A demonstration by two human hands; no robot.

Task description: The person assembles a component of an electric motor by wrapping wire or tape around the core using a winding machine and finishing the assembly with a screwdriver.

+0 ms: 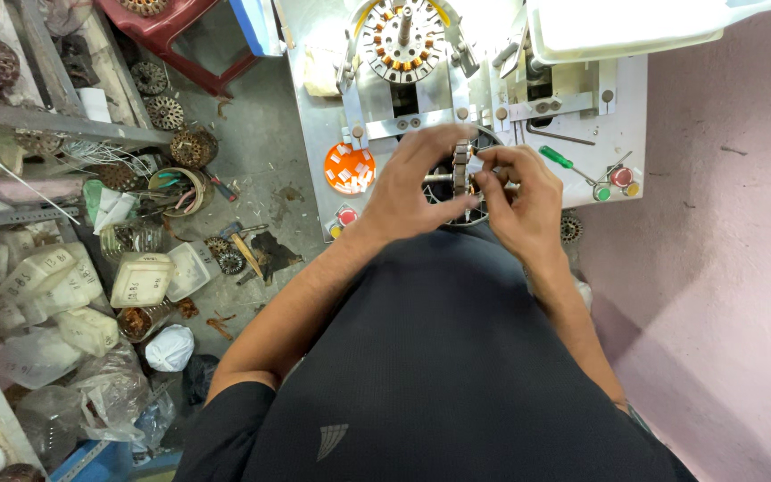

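Orange dish (349,168) of white slips, green-handled screwdriver (557,158), pink wall (725,223).

Light: bright from above, strongest at the top of the worktop (617,134)
Glare: white tray (626,27) washed out
Shadows: soft, on the pink wall (725,268) at lower right
Focus: sharp centre; hands (466,192) slightly blurred
Edges: wide-angle bending, shelves (11,134) lean

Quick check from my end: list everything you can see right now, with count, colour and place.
stator core: one, metallic, upright on edge, held between both hands
wound stator: one, copper and silver, on machine top
orange dish: one, holding white slips, left on bench
screwdriver: one, green handle, right on bench
white tubs: several, floor at left
red stool: one, top left
left hand: gripping core
right hand: fingers on core
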